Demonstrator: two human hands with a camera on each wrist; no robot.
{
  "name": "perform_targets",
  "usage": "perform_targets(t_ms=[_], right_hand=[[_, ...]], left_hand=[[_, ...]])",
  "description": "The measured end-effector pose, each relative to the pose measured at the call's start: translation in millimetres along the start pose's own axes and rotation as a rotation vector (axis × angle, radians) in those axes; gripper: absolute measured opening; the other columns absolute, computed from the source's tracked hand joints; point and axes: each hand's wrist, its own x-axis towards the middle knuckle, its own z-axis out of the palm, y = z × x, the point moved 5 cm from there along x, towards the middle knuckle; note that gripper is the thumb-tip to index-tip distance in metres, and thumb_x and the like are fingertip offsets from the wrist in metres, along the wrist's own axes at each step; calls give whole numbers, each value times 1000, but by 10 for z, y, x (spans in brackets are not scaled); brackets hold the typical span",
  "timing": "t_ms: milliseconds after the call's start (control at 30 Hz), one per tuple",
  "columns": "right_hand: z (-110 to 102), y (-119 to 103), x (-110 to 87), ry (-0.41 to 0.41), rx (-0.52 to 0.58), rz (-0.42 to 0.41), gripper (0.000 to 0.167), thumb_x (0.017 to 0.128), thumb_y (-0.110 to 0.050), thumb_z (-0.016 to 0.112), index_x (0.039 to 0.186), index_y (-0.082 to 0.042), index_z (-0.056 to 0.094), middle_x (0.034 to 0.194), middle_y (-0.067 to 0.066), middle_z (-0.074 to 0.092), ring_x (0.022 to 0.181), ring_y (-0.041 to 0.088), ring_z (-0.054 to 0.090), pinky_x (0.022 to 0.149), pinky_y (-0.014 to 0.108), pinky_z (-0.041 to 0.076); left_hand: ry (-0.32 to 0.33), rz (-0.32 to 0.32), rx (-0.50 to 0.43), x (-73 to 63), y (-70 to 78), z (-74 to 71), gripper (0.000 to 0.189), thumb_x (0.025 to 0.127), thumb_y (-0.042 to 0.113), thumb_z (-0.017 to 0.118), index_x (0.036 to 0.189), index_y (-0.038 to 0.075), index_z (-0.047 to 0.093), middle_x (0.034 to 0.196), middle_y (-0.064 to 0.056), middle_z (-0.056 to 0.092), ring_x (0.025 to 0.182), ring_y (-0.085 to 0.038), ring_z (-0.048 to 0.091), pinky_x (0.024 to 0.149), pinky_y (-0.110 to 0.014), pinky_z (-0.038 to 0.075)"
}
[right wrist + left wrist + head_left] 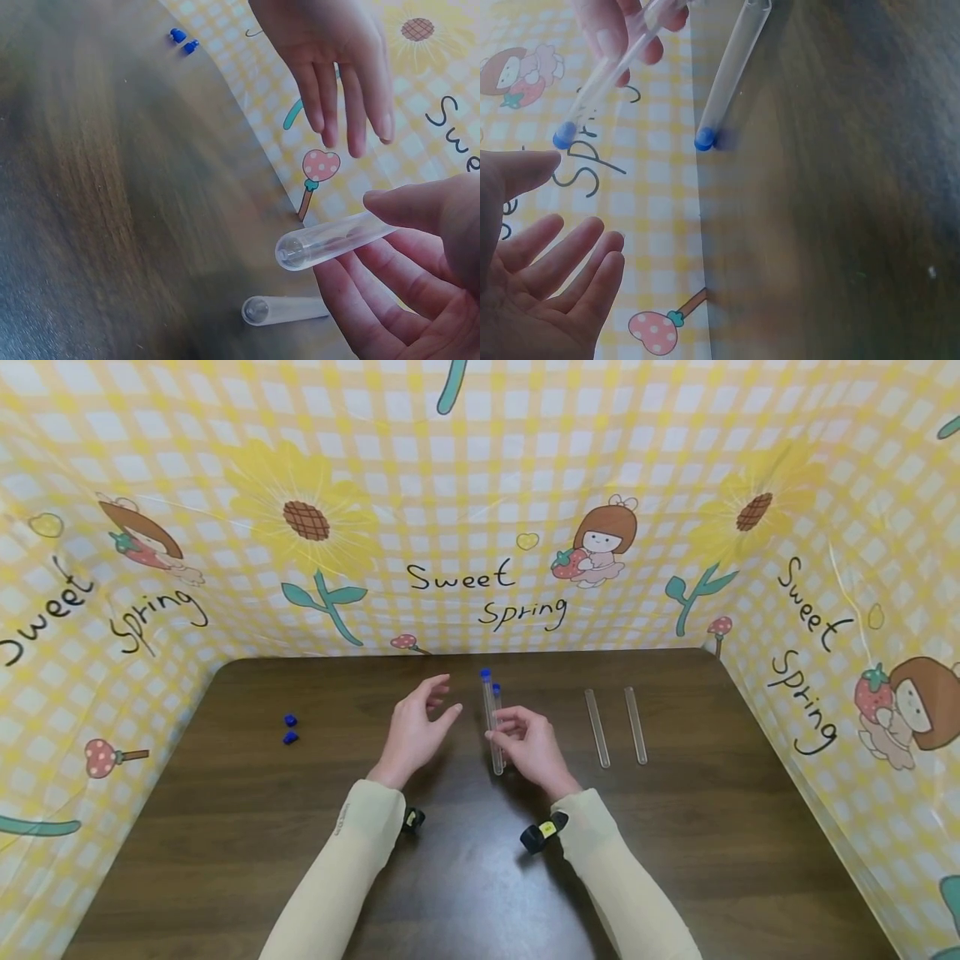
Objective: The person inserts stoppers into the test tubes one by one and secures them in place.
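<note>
My right hand (531, 750) pinches a clear test tube (491, 714) between thumb and fingers. A blue cap (565, 135) closes its far end, and its rounded bottom points back toward me. Just beside it, a second blue-capped test tube (731, 75) lies on the table, partly hidden by the held tube and my right hand in the head view. My left hand (415, 731) is held to the left of the tubes with its fingers spread and nothing in them. In the left wrist view, its thumb appears close to the held tube's cap.
Two test tubes without caps, one nearer (597, 728) and one farther right (636, 725), lie on the dark wooden table (720, 843). Two small blue caps (290, 738) sit at the left. A yellow checked cloth (450, 485) stands around the back and sides.
</note>
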Motion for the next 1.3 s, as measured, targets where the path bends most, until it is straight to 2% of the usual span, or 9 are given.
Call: perform_targets(t_ms=[233,600,800,1033,1300], right_hand=[[-41,15,19,7,31,3,26,89,-5,78,114,-2,71,91,8,73,70,22,69,65,50,60],[-137,1,41,33,24,0,27,89,-5,79,115,0,71,90,9,73,72,27,70,61,38,60],[-160,32,41,42,28,25,28,89,-6,79,116,-1,71,91,9,73,74,30,70,63,43,61],[-205,72,34,57,42,49,27,89,-7,79,115,-4,71,92,9,73,73,26,70,68,50,60],[-296,97,24,80,31,84,29,89,-7,79,117,-4,71,92,10,73,73,23,70,67,47,60]], left_hand=[[10,-2,7,-15,-47,-76,50,97,21,72,143,7,55,129,-15,64,113,-36,61,98,-49,49],[12,-13,23,-37,-95,-224,51,98,20,72,143,6,54,130,-17,63,114,-35,60,99,-50,48],[8,-21,61,-69,-150,-305,52,98,23,71,144,7,53,131,-16,63,115,-34,59,99,-50,47],[-26,-32,115,-82,-219,-411,52,99,26,69,144,6,53,137,-17,60,120,-36,57,101,-52,46],[-53,-43,154,-125,-273,-538,54,100,25,68,146,3,50,141,-20,56,126,-41,53,103,-55,43]])
